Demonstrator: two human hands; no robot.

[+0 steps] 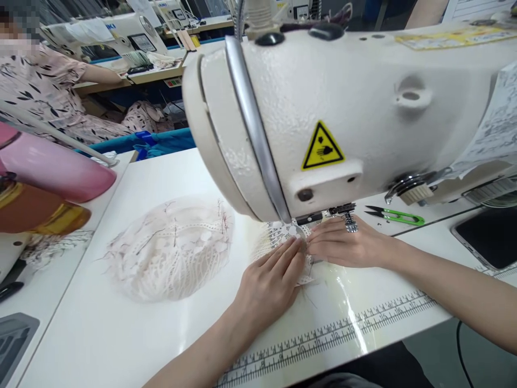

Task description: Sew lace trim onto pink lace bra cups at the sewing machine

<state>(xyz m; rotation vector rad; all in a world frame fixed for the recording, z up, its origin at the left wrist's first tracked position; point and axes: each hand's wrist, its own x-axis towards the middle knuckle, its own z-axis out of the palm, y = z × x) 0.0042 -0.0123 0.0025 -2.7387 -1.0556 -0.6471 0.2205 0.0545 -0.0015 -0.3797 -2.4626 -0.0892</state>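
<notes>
A large cream sewing machine [363,108] fills the upper right of the view. Under its head lies a small piece of white lace [285,233] on the white table [100,334]. My left hand [269,283] lies flat with its fingertips pressing the lace just left of the presser foot [349,221]. My right hand [343,243] rests flat on the lace from the right, its fingertips meeting those of the left. Neither hand grips anything.
A heap of finished pale lace pieces [172,250] lies to the left. Green thread snips [398,215] lie behind my right wrist. A pink bottle [56,167] and amber item [40,213] sit far left. A measuring tape [343,331] runs along the table's front. Another person [44,91] sits behind.
</notes>
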